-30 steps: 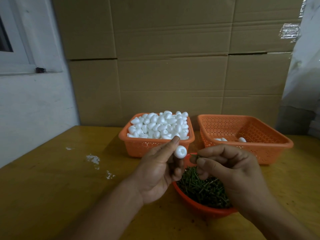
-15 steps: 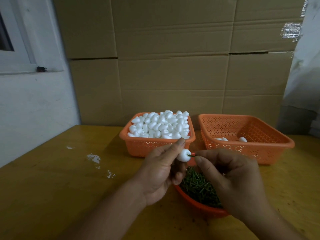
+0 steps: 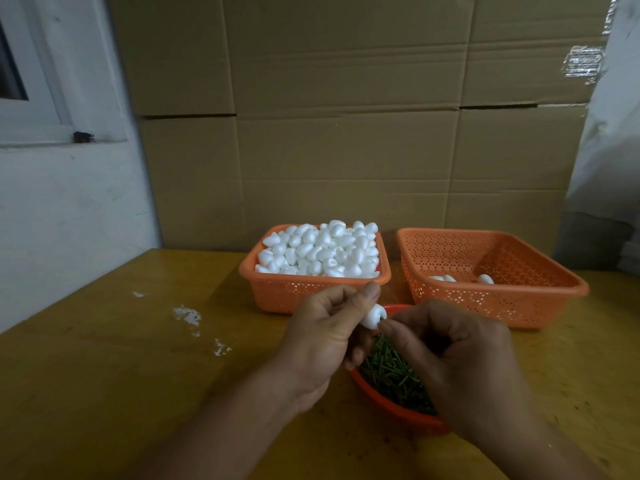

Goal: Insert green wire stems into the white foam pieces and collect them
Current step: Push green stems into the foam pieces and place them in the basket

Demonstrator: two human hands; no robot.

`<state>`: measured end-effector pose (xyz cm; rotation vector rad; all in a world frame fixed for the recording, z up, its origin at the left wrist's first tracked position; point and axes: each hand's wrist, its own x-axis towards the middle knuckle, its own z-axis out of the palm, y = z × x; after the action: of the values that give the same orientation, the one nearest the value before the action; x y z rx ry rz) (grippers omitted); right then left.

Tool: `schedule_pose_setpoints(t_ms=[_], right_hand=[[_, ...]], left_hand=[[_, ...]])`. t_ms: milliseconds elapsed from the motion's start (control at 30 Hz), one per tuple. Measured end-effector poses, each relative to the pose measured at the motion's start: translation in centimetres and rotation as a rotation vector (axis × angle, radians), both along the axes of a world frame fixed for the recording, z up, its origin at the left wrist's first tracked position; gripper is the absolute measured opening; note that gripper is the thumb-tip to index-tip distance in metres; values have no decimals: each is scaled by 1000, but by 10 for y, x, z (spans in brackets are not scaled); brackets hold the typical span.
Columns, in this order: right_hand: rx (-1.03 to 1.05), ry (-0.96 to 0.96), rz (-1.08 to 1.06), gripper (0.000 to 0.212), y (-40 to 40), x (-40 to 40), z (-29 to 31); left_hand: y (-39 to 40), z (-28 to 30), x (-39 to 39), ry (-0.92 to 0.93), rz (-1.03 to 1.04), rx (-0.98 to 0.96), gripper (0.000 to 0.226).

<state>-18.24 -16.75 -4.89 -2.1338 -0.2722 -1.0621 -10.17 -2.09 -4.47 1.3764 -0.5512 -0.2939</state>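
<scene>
I am watching the left hand [image 3: 322, 344] pinching a white foam piece [image 3: 373, 317] just above the red bowl [image 3: 388, 405] of green wire stems [image 3: 391, 372]. The right hand [image 3: 450, 362] is pressing its fingers [image 3: 391, 329] together against the piece's end. Behind the bowl, a full orange basket [image 3: 287, 289] and a nearly bare one [image 3: 554, 299] are sitting on the counter [image 3: 104, 375].

no readable text, labels or numbers anywhere

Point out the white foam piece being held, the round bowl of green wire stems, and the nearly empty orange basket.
White foam piece [image 3: 373, 317], head view, its rounded side.
Round orange bowl of green wire stems [image 3: 388, 399], head view, near rim.
Nearly empty orange basket [image 3: 485, 306], head view, front wall.
</scene>
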Motion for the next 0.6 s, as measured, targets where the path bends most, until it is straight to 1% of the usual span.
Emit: schedule_pose_setpoints(t_ms=[233,300,333,433,500,600], right_hand=[[6,58,20,20,1,0,-3],[25,72,6,19,0,0,-3],[33,74,-8,17,-1,0,-3],[45,66,-52,7,-3,0,0],[70,73,-56,4,-5,0,1],[110,73,-30,5,-4,0,1]], left_hand=[[0,-4,3,-106,29,14,39],[1,-5,4,-114,8,11,40],[1,-4,5,-104,-16,2,38],[5,-3,7,-36,-133,-62,22],[6,-3,9,-2,-192,-103,19],[6,-2,8,23,-223,-142,17]])
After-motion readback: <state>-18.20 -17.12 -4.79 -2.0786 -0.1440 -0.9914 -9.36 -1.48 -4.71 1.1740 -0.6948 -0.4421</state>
